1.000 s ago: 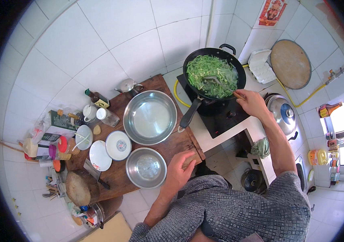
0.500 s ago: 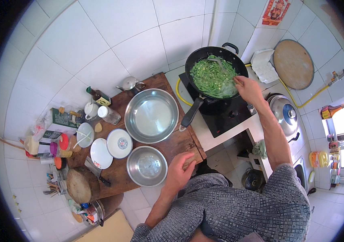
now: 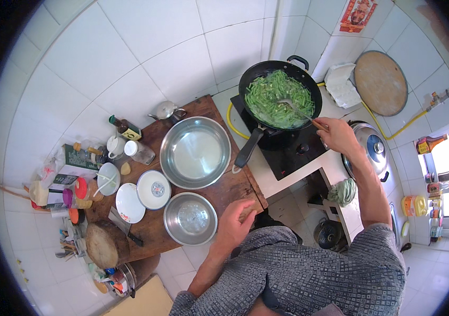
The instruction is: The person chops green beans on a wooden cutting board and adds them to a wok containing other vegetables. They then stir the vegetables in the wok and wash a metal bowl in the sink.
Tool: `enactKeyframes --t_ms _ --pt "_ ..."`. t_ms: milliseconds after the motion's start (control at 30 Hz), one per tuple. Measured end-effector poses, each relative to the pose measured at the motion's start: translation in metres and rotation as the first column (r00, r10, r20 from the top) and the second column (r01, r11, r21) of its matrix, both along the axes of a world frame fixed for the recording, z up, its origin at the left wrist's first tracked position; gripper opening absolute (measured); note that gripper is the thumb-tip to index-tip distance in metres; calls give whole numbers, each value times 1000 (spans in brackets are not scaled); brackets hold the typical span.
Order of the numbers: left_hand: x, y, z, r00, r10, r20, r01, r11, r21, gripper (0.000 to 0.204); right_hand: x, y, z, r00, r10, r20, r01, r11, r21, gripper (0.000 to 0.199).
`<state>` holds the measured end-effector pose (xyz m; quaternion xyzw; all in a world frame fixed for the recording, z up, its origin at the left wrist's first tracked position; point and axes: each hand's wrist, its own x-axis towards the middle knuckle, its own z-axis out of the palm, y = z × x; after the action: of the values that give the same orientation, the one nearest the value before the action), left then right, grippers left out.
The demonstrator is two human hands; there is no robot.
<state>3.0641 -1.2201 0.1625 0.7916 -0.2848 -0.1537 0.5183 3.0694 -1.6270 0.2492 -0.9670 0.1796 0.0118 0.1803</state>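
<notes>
My right hand (image 3: 338,137) is closed round the wooden handle of a metal spatula (image 3: 301,112). The spatula's blade reaches into chopped green beans (image 3: 270,97) in a black wok (image 3: 313,87). Steam hazes the beans on the right side. The wok sits on a black cooktop (image 3: 293,158), its long handle turned toward me at the lower left. My left hand (image 3: 234,224) is at the near right corner of the wooden table (image 3: 235,192), thumb and fingers apart, holding nothing I can see. A smaller steel basin (image 3: 190,218) stands just left of it.
A large steel basin (image 3: 195,152), two plates (image 3: 129,203), a cleaver (image 3: 124,226), a round chopping block (image 3: 106,245) and bottles crowd the table. Right of the cooktop stand a lidded steel pot (image 3: 369,145) and a green cloth (image 3: 343,192). A yellow hose (image 3: 406,126) runs along the wall.
My right hand has drawn back toward me and right, pulling the spatula from the far side of the beans to their middle. My left hand stays at the table corner.
</notes>
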Motion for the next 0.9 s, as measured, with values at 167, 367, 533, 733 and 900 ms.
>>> enactKeyframes --t_ms 167,367,533,733,900 --pt "4 -2 0 1000 -29 8 29 1000 -4 29 -21 0 32 997 11 -70 -13 1000 -21 38" --pt "9 -9 5 998 -50 29 51 998 -41 28 -50 7 82 998 2 -67 -4 1000 -24 38" --pt "11 -14 10 997 -57 42 60 997 -54 28 -66 16 107 992 2 -123 -11 997 -70 37" --pt "12 -20 8 995 -91 46 94 993 -72 28 -51 21 76 979 24 -203 -49 992 -116 34" --pt "10 -16 7 996 -82 45 85 993 -77 29 -21 11 24 997 11 -79 -17 997 -80 38"
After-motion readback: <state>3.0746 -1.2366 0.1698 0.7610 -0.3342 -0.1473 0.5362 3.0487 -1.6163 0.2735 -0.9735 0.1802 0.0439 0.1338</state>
